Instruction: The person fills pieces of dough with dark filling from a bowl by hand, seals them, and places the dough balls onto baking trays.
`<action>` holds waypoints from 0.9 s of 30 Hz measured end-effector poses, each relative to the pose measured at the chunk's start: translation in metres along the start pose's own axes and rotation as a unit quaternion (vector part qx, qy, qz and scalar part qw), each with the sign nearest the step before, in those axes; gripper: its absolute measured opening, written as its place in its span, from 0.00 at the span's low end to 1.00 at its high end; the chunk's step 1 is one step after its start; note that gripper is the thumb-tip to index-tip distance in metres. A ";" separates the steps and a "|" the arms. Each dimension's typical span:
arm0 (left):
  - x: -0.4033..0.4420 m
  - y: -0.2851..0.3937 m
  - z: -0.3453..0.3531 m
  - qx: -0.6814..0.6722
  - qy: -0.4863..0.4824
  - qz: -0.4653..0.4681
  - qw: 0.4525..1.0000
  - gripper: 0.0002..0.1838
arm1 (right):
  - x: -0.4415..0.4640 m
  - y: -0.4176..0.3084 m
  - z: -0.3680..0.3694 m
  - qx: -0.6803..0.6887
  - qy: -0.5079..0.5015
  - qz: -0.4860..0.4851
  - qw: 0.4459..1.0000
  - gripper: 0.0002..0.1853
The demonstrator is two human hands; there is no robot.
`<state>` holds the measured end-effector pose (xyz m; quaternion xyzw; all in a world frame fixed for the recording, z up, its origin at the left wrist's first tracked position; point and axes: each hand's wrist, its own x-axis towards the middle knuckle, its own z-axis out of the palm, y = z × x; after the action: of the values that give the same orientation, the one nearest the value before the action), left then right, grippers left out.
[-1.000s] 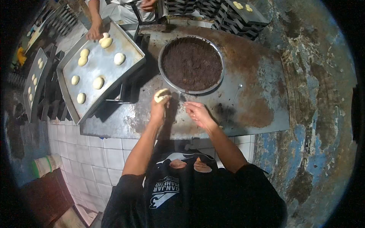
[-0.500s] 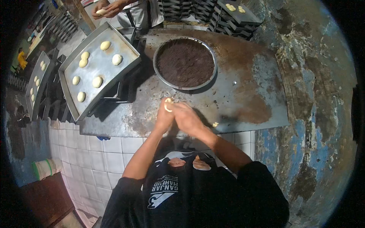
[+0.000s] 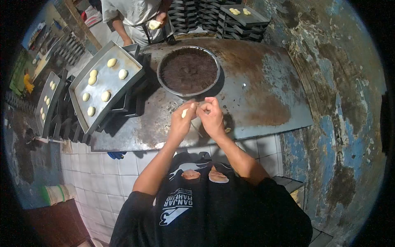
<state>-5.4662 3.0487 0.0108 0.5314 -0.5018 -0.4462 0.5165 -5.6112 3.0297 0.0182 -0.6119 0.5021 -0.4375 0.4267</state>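
My left hand (image 3: 181, 120) is closed round a piece of pale dough (image 3: 184, 113), only part of which shows between the fingers. Close beside it, my right hand (image 3: 211, 118) has its thumb and fingers pinched together; whatever they grip is too small to make out. A thin stick-like tool (image 3: 197, 129) slants down between the hands, and which hand bears it is unclear. Just beyond both hands stands a round metal bowl (image 3: 217, 78) of dark brown crumbly filling (image 3: 189, 71). A small dough scrap (image 3: 227, 130) lies by my right wrist.
A tilted metal tray (image 3: 116, 85) with several dough balls stands at the left. Another tray (image 3: 51, 86) of dough is farther left. Across the worn metal table (image 3: 263, 94) a co-worker (image 3: 138, 18) holds dough. Stacked trays (image 3: 240, 31) stand at the back.
My hands came together over the dough, then moved slightly apart. The co-worker's hand left the tray and now holds dough farther right. The whole view has shifted a little.
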 end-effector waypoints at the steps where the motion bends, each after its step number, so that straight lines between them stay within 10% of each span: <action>1: -0.001 -0.002 0.005 0.028 0.016 0.051 0.998 0.21 | -0.003 0.001 -0.001 0.093 0.028 0.026 0.995 0.28; 4: -0.011 0.020 0.015 0.059 0.026 0.120 0.991 0.21 | -0.003 0.011 -0.006 0.380 0.032 0.102 0.919 0.34; 7: -0.028 0.047 0.015 0.068 -0.078 0.036 0.994 0.20 | -0.002 -0.006 -0.039 0.285 -0.118 0.081 0.948 0.35; 11: -0.036 0.033 -0.010 0.199 -0.171 0.025 0.965 0.19 | -0.024 -0.046 -0.045 -0.119 -0.207 -0.225 0.945 0.37; 15: -0.056 0.047 -0.015 0.127 -0.081 -0.037 0.988 0.22 | -0.016 -0.037 -0.039 0.275 -0.126 -0.106 0.947 0.35; 20: -0.080 0.047 -0.032 0.104 -0.047 -0.054 0.992 0.26 | 0.002 -0.043 -0.021 0.143 -0.414 -0.019 0.899 0.30; 23: -0.080 0.039 -0.073 0.113 -0.088 -0.094 0.985 0.22 | -0.010 -0.097 0.000 -0.061 -0.389 -0.184 0.901 0.24; 24: -0.081 0.043 -0.084 0.101 -0.057 -0.133 0.984 0.21 | -0.010 -0.095 0.014 0.081 -0.369 -0.092 0.921 0.22; 27: -0.081 0.067 -0.100 -0.048 0.033 -0.173 0.983 0.30 | -0.011 -0.075 0.068 0.134 -0.074 -0.240 0.959 0.23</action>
<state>-5.3796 3.1419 0.0810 0.5986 -0.3633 -0.5348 0.4729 -5.5289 3.0563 0.0721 -0.6826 0.2439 -0.5436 0.4232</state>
